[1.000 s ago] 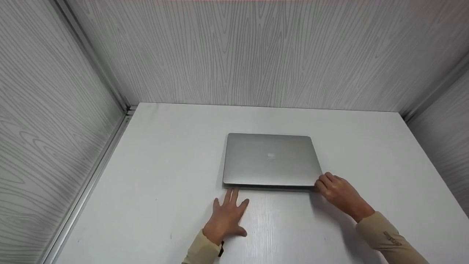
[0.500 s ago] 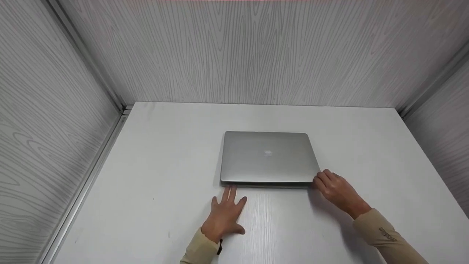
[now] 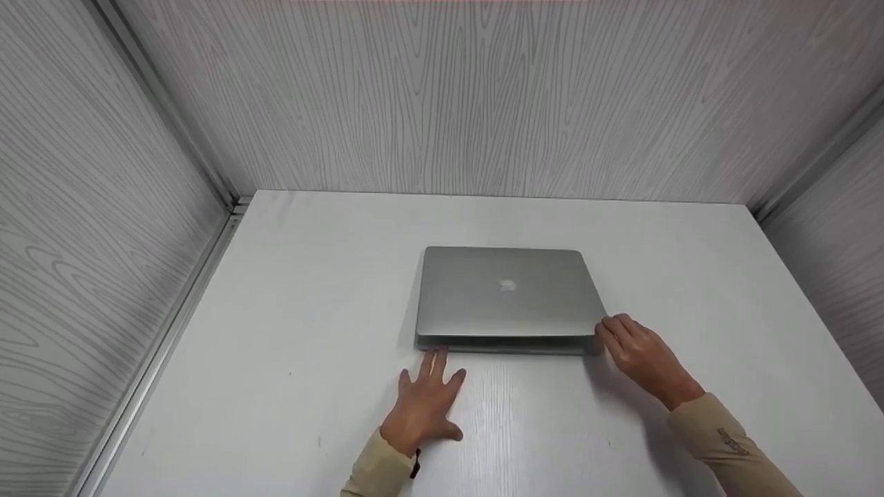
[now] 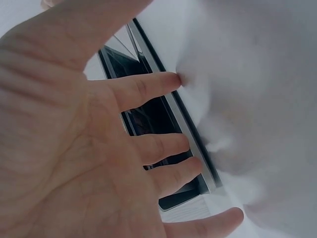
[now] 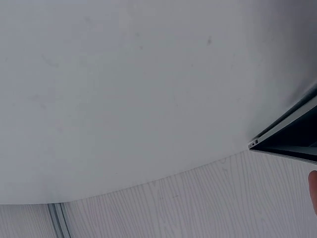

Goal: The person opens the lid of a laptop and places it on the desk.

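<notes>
A silver laptop (image 3: 511,297) lies on the white table, its lid raised a little at the front so that a dark gap shows. My right hand (image 3: 641,355) has its fingers curled at the lid's front right corner. The right wrist view catches the laptop (image 5: 294,135) from the side as a narrow wedge, with one fingertip (image 5: 313,191) beside the lid. My left hand (image 3: 423,404) is spread flat, its longest fingertips right at the front edge of the base. In the left wrist view, straight fingers (image 4: 171,174) cross the laptop's front edge (image 4: 185,121).
The white table (image 3: 311,290) carries the laptop near its middle. Wood-grain panels rise as a back wall (image 3: 442,96) and a left wall (image 3: 69,241), with another at the right. A metal rail (image 3: 166,338) runs along the table's left side.
The lid's front edge has risen slightly with my right hand, widening the dark gap above the base. My left hand keeps its place at the front edge.
</notes>
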The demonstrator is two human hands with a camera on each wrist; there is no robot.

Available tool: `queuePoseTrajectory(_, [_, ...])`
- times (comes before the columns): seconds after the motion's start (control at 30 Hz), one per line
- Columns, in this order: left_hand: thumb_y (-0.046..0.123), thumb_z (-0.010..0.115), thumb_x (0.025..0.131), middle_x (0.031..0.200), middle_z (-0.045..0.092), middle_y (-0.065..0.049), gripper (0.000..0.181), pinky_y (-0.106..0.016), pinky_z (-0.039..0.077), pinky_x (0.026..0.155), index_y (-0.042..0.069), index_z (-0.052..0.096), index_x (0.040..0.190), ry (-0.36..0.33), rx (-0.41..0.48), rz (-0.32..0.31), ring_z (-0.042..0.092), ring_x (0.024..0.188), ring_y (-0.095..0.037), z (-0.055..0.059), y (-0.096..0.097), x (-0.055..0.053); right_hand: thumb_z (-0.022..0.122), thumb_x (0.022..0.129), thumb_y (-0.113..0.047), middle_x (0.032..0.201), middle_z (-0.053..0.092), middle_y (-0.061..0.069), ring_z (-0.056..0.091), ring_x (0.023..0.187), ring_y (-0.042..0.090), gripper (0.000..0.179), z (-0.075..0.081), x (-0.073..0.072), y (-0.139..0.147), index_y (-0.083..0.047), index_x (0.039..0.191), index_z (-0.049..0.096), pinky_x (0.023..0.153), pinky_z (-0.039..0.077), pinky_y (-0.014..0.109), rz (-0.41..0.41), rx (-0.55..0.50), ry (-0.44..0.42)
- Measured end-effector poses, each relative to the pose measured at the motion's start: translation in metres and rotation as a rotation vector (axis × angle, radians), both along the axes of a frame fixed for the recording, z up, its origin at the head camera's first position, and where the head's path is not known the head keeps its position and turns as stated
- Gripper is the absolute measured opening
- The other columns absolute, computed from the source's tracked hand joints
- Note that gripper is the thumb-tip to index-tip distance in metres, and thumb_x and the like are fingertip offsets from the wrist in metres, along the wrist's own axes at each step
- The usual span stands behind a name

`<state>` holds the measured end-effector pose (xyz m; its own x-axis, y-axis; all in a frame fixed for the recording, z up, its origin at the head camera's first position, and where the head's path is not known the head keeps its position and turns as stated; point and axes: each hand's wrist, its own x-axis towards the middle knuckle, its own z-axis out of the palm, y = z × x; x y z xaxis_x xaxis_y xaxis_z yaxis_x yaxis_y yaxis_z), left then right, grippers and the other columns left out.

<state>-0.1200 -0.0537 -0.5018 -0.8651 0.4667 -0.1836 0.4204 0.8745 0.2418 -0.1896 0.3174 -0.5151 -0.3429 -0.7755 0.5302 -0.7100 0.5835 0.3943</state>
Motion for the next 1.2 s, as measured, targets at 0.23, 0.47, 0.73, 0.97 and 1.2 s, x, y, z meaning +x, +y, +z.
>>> queuePoseTrajectory(0.23, [0.041,0.095,0.068,0.158,0.03,-0.027,0.093,-0.07,0.039,0.1,0.007,0.054,0.144,-0.016,0.018,0.003,0.029,0.146,-0.044,0.003,-0.002,-0.001,0.024,0.11,0.003,0.092,0.063,0.023,0.063,0.08,0.034,0.044,0.007,-0.009,-0.001,0.017,0.1,0.065,0.064,0.058,0.037,0.008,-0.067,-0.011])
queuePoseTrajectory(0.47, [0.046,0.094,0.067,0.159,0.03,-0.025,0.094,-0.067,0.043,0.097,0.009,0.055,0.144,0.021,-0.023,-0.018,0.03,0.146,-0.041,0.002,0.0,0.0,0.035,0.11,-0.002,0.092,0.066,0.024,0.065,0.082,0.036,0.037,0.008,-0.014,0.002,0.016,0.098,0.066,0.068,0.059,0.042,-0.008,-0.146,0.019])
queuePoseTrajectory(0.73, [0.046,0.095,0.065,0.159,0.03,-0.024,0.096,-0.068,0.042,0.098,0.01,0.055,0.145,0.003,-0.031,-0.015,0.029,0.146,-0.04,0.0,0.003,0.0,0.039,0.11,-0.009,0.101,0.069,0.028,0.069,0.09,0.04,0.037,0.0,-0.015,0.008,0.017,0.106,0.065,0.083,0.057,0.049,-0.034,-0.143,-0.004])
queuePoseTrajectory(0.97, [0.046,0.095,0.065,0.158,0.031,-0.024,0.096,-0.068,0.043,0.097,0.011,0.056,0.144,0.009,-0.041,-0.006,0.03,0.146,-0.041,0.0,0.004,-0.001,0.036,0.111,-0.011,0.097,0.069,0.028,0.069,0.082,0.039,0.04,0.0,-0.014,0.007,0.017,0.104,0.064,0.084,0.056,0.052,-0.029,-0.146,-0.027])
queuePoseTrajectory(1.2, [0.048,0.094,0.066,0.158,0.03,-0.025,0.095,-0.067,0.044,0.096,0.012,0.055,0.145,0.019,-0.067,0.003,0.03,0.146,-0.041,0.002,0.003,-0.001,0.04,0.111,-0.014,0.097,0.07,0.025,0.069,0.087,0.038,0.037,0.003,-0.018,0.003,0.013,0.103,0.065,0.088,0.051,0.064,-0.023,-0.209,-0.035])
